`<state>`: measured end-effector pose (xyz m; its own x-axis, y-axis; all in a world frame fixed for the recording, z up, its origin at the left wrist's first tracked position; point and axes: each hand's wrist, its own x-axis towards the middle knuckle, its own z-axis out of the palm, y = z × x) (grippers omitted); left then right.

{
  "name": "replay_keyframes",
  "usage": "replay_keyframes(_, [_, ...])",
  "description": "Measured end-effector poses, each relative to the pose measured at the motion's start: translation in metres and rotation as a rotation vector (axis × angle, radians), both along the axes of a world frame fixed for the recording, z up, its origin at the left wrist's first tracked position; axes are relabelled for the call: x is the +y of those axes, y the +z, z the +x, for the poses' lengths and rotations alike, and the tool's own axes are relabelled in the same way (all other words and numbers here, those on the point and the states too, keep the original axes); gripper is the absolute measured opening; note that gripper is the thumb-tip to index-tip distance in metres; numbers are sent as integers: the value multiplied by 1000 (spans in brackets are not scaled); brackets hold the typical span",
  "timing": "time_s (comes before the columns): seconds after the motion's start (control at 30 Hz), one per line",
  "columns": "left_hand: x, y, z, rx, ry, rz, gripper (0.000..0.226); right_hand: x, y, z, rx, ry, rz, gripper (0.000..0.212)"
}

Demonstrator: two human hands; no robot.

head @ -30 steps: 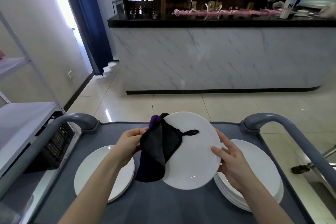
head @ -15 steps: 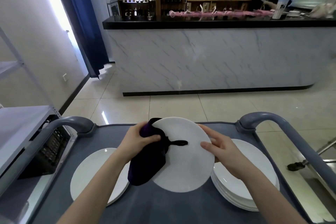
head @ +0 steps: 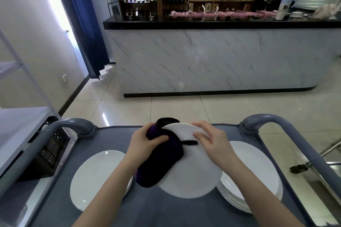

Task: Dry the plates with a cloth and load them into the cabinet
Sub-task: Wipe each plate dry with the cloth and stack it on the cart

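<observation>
Head view: the left hand (head: pixel 145 143) is clenched around a dark cloth (head: pixel 160 164), pressing it onto the left side of a white plate (head: pixel 191 173). The right hand (head: pixel 212 142) grasps that plate's far rim, fingers curled over the edge. The plate is held above a grey cart (head: pixel 184 212), between another white plate (head: pixel 96 177) and a plate stack (head: pixel 258 177).

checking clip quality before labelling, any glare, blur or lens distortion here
Head view: the daylight strip beside the blue curtain is blown out and streaks glare on the glossy beige floor tiles; the wide lens slants the white metal shelf post; the held round white plate looks slightly soft.
</observation>
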<state>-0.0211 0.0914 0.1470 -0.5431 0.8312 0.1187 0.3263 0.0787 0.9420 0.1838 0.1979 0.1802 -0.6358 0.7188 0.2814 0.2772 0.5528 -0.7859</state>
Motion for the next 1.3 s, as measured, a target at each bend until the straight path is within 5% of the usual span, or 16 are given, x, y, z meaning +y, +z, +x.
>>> replay_keyframes(0.13, [-7, -16, 17, -443, 277, 116, 9, -9, -6, -2, 342, -263, -203, 27])
replay_keyframes(0.3, [-1, -30, 51, -724, 376, 160, 17, -24, -22, -19, 608, -569, -403, 24])
replay_keyframes(0.43, [-2, -29, 42, -580, 360, 133, 16, -14, -24, -6, 474, -418, -377, 32])
replay_keyframes(0.63, [-4, -3, -1, 132, 24, -3, 34, 7, -8, 8, 48, -26, -107, 31])
replay_keyframes(0.73, [4, 2, 0, 264, -124, -57, 36, 1, -11, -1, -70, 34, -45, 29])
replay_keyframes(0.87, [4, -3, 0, 122, 94, -21, 24, -5, -15, 0, 120, -53, -133, 38])
replay_keyframes(1.1, [-5, -40, 33, -576, 325, 46, 19, -20, -33, -13, 572, -476, -442, 30])
replay_keyframes(1.2, [-9, -41, 32, -582, 324, 66, 16, -17, -40, -5, 508, -390, -476, 34])
replay_keyframes(1.3, [-18, -32, 13, -384, 273, 60, 16, -3, -38, 12, 311, -201, -441, 28])
